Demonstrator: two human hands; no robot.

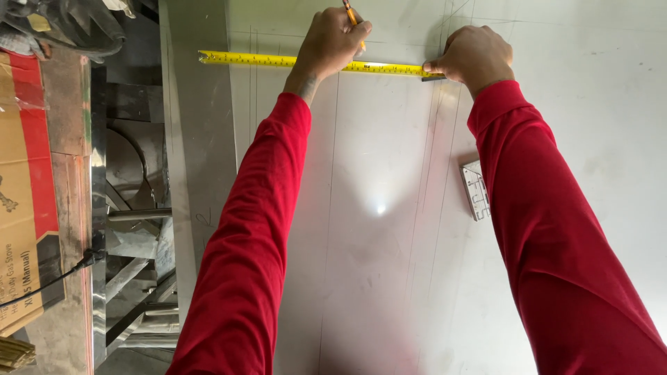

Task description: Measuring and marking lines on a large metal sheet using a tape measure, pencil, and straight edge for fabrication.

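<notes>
A yellow steel tape measure (313, 62) lies across the far part of the grey sheet-metal panel (375, 229). The left hand (333, 42), fingers closed around an orange pencil (349, 14), rests on the tape. The right hand (476, 55) pinches the tape's right end.

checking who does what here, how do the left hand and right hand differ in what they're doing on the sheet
The left hand grips an orange pencil, tip down at the yellow tape measure; the right hand holds no pencil and pins the tape's end against the grey metal sheet. The left hand sits mid-tape; the right hand is at the tape's right end. Both wear red sleeves and rest on the tape.
</notes>
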